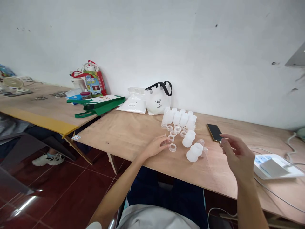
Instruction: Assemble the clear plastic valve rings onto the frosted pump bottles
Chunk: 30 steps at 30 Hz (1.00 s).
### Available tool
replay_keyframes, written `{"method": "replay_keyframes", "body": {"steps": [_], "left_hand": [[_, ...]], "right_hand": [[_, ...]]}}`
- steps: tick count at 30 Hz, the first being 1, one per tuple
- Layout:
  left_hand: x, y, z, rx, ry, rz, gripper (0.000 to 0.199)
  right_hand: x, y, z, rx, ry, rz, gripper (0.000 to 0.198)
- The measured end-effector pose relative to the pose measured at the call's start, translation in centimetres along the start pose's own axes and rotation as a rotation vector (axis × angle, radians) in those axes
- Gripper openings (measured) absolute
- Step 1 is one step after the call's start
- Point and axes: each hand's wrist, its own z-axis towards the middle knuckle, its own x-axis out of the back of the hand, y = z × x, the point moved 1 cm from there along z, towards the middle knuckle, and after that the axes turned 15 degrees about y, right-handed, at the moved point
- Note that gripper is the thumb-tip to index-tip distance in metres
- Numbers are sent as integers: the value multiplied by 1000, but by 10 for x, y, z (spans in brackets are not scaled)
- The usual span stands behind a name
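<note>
My left hand [157,145] rests low over the table with its fingers curved and its thumb apart. Its fingertips are beside a translucent ring [171,138], and another ring [175,148] lies just right of the thumb. Over on the right, my right hand [238,156] is raised, with thumb and index finger close together in front of a dark phone's [213,131] lower corner. Whatever may be between those fingers is too small to make out. Between my hands lie frosted white bottles [194,153] and clear dome-shaped pieces [205,152].
More frosted bottles [176,117] stand in a group behind the rings. A white tote bag [156,103] and a plastic packet [134,105] sit by the wall. At right are a white device [277,167] and cables. A person's shoe [49,159] shows beneath the left table.
</note>
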Motion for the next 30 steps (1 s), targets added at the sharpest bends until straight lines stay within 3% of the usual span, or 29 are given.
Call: {"method": "replay_keyframes", "body": {"steps": [3, 5, 8, 13, 17, 23, 30], "left_hand": [[-1, 12, 8, 19, 166, 40, 30], [-7, 17, 22, -19, 203, 148, 29], [-23, 20, 53, -117, 129, 385, 29], [-48, 15, 95, -126, 11, 674, 20], [-59, 14, 103, -151, -26, 703, 11], [-52, 22, 107, -211, -11, 736, 19], [-51, 27, 136, -324, 6, 720, 26]], "right_hand": [[-5, 5, 1, -94, -18, 55, 36], [-5, 9, 3, -139, -39, 77, 37], [-2, 15, 6, -181, -37, 94, 37], [4, 22, 8, -201, -24, 88, 36], [9, 25, 11, -181, -10, 69, 34], [11, 26, 14, -229, 3, 76, 33], [6, 35, 15, -229, -18, 55, 38]]}}
